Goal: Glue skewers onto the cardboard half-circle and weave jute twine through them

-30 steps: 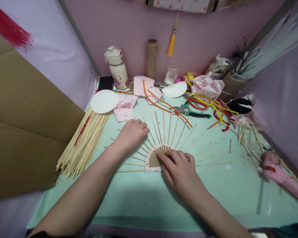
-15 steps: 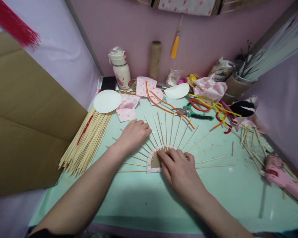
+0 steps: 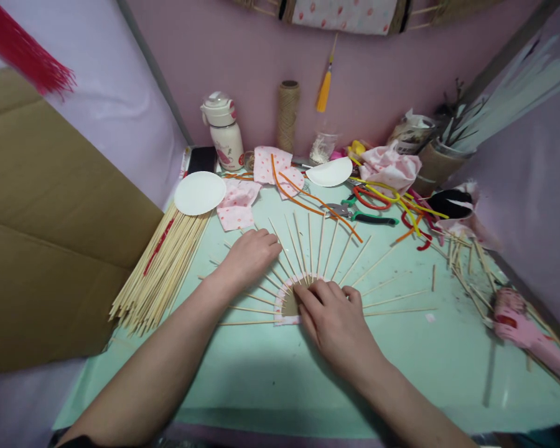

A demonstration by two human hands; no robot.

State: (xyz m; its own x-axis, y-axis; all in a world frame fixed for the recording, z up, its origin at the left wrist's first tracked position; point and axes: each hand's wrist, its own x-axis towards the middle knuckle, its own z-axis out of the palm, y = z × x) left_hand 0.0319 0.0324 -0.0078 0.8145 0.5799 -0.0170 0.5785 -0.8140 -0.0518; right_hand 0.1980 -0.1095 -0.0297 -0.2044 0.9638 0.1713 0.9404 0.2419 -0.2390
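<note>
Centrally on the counter [image 3: 261, 386], a half-round cardboard base [image 3: 289, 306] lies flat, dull brown, its curved edge bound in pale pink spotted cloth [image 3: 279, 300]. Thin sticks [image 3: 310, 246] of pale wood radiate from it like rays, straight and smooth, inner ends resting on the cardboard. The counter's covering is mint green, slightly glossy.

Left hand [image 3: 253, 252]: palm down over the upper-left sticks, wrist bent, knuckles raised. Its fingers are curled and close together; whether they pinch a stick cannot be told. The left forearm [image 3: 154, 358] slants up from the lower left, crossing over several sticks.

Right hand [image 3: 338, 317]: set low over the base's right part, back of the hand up, index finger reaching to the inner stick ends. Its fingers are bent and slightly apart, tips down at the cardboard; a pinch cannot be confirmed, the undersides being hidden. The right forearm [image 3: 406, 395] comes in from the lower right.

Around them: a dense stick bundle [image 3: 163, 274] at left, a smooth white oval disc [image 3: 200, 193] on its upper end; crumpled spotted fabric [image 3: 238, 202] beside that; fuzzy orange strips [image 3: 350, 229] near green-and-black-handled pliers [image 3: 376, 219]; a ridged twine spool [image 3: 287, 115] upright behind.
</note>
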